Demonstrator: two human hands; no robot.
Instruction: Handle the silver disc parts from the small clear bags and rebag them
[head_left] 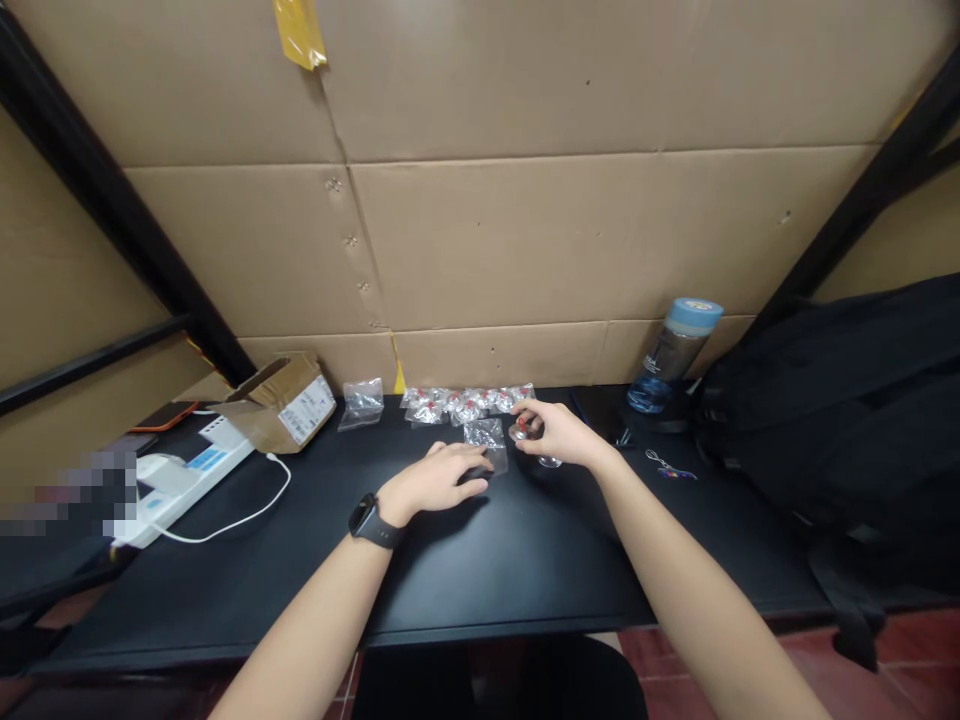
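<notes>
Clear, round, red-centred piece (517, 431) pinched in right hand (564, 432). Clear, flat plastic bag (486, 433) found at piece's nine o'clock, nearer left hand (436, 478); left fingers spread, contact unconfirmed.

Soft, even light; stretched edges
Pale sheen on the smooth black tabletop (517, 560), glints on crinkled clear plastic bags (468, 410), shadow beneath the left hand (437, 480); left edge partly pixelated.
</notes>
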